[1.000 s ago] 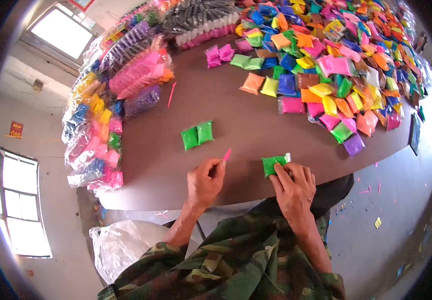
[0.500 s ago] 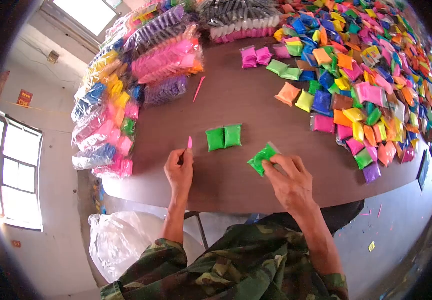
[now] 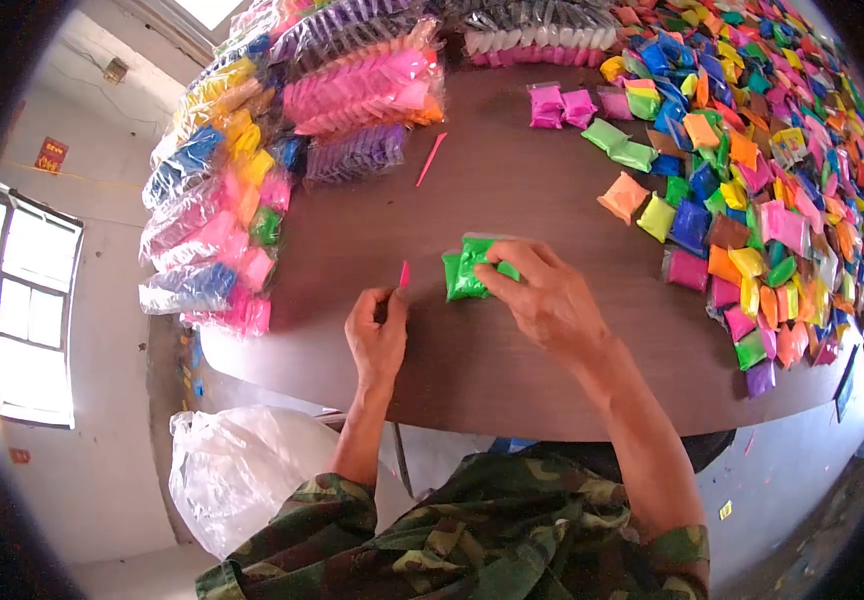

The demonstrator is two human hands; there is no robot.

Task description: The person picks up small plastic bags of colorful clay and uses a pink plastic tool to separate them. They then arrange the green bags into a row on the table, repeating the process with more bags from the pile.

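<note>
My left hand (image 3: 376, 332) is closed in a pinch around a small pink plastic stick (image 3: 404, 273), its tip pointing up. A green packet (image 3: 476, 262) in clear wrap is gripped between the thumb and fingers of my right hand (image 3: 552, 295). It overlaps the pair of green packets on the table, of which one packet's left edge (image 3: 451, 282) still shows. The rest of that pair is hidden behind the held packet and my fingers.
A second pink stick (image 3: 431, 160) lies farther back on the brown table (image 3: 352, 220). Bagged packets (image 3: 362, 95) are stacked at the left and back. Loose colourful packets (image 3: 742, 200) heap up at the right. A clear plastic bag (image 3: 242, 470) stands below the table's left edge.
My right hand has carried its green packet left and away from me, over the pair on the table. My left hand keeps hold of the pink stick. The view has shifted somewhat.
</note>
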